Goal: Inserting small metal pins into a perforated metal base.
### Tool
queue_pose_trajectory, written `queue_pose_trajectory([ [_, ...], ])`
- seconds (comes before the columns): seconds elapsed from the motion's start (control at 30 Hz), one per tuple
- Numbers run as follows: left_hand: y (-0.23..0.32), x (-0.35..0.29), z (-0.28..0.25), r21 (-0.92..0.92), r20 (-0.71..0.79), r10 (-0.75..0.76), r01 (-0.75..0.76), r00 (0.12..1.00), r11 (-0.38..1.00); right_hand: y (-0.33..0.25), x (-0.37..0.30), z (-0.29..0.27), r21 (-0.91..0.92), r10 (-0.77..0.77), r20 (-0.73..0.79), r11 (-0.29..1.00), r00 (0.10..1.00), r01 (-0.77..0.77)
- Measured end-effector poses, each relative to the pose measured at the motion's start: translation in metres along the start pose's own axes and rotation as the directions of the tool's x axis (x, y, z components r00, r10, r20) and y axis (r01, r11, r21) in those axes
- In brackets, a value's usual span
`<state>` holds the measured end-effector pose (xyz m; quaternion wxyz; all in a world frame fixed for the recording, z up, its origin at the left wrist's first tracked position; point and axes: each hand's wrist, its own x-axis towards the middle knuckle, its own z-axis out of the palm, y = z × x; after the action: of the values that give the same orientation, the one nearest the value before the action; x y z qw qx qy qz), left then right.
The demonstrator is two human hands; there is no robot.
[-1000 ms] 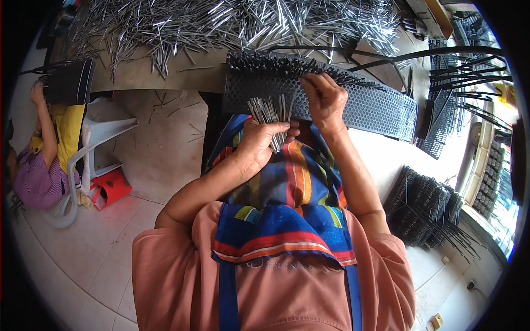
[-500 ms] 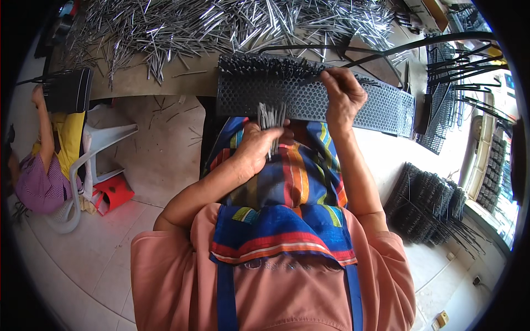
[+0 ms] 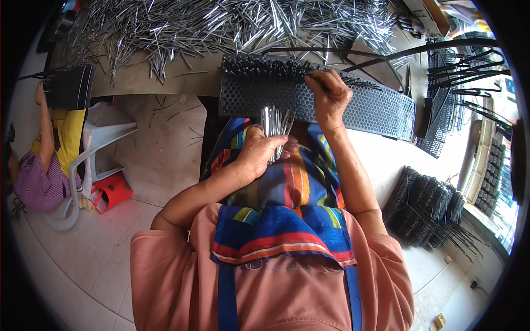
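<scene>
My left hand (image 3: 258, 150) is closed around a bundle of thin silvery metal rods (image 3: 273, 120), held upright above my lap. Just beyond it, a long dark panel (image 3: 361, 110) with a honeycomb of small holes lies tilted along the table edge. Short dark pins (image 3: 265, 67) stand thickly along the left part of its upper edge. Over the panel's upper middle, my right hand (image 3: 333, 98) has thumb and fingers pinched together. Whatever those fingertips hold, if anything, is too small to see.
A large heap of loose metal rods (image 3: 232, 27) covers the far table. Black cables (image 3: 408, 54) arch above the panel's right end. Dark bundled metal parts (image 3: 428, 207) lie on the floor at right. Another person (image 3: 47, 176) sits at left beside a white chair (image 3: 102, 144).
My right hand has moved a little left along the panel. The rod bundle in my left hand has shifted slightly right and its rods fan out more.
</scene>
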<state>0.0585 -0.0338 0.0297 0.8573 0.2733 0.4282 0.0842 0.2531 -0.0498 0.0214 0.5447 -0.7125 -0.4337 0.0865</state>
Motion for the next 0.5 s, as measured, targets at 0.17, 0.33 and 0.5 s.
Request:
queue_pose_trajectory([
  [0.17, 0.001, 0.010, 0.003, -0.093, -0.017, 0.042, -0.043, 0.999, 0.995, -0.007, 0.000, 0.004, -0.103, -0.067, -0.025, 0.993, 0.997, 0.064],
  [0.33, 0.006, 0.016, 0.005, -0.095, -0.043, 0.000, -0.005, 0.999, 0.995, -0.002, -0.003, 0.001, -0.286, -0.111, 0.111, 0.948, 0.988, 0.139],
  [0.5, 0.006, 0.020, 0.004, -0.207, 0.023, 0.034, -0.028, 0.999, 0.978, -0.011, -0.011, -0.015, -0.006, 0.419, 0.460, 0.883, 0.783, -0.470],
])
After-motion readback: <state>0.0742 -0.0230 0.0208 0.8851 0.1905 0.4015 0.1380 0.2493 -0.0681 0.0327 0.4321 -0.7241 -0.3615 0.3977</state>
